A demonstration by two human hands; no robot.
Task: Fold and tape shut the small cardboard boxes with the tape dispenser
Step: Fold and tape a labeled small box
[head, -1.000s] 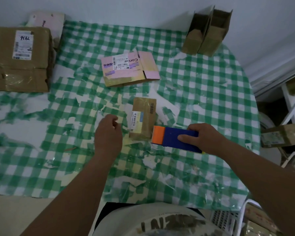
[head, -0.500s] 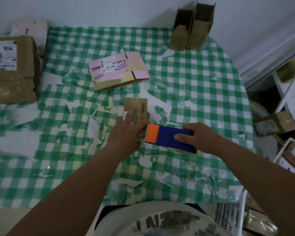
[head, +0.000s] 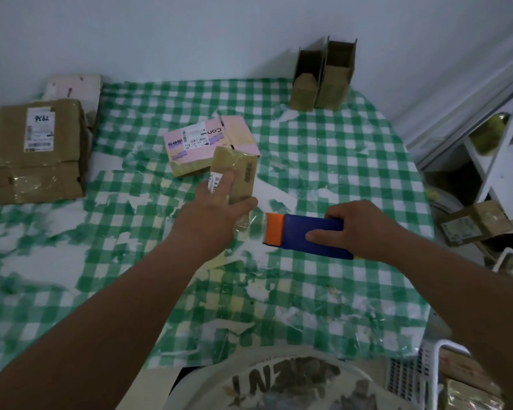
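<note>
My left hand (head: 212, 211) grips a small taped brown cardboard box (head: 237, 176) with a white barcode label, lifted and tilted above the checked table (head: 323, 161). My right hand (head: 359, 229) holds the blue tape dispenser (head: 308, 236), whose orange end points left toward the box. A strip of clear tape seems to stretch from the orange end to the box's near end. Part of the box's label is hidden by my fingers.
A flat pink box (head: 203, 146) lies just behind the held box. Two open brown boxes (head: 323, 78) stand at the far edge by the wall. A large taped parcel (head: 37, 149) sits far left. Another box (head: 474, 224) and baskets lie off the table's right side.
My left hand reached from the table onto the small box, gripped it and raised it off the cloth. The right hand kept the dispenser nearly in place.
</note>
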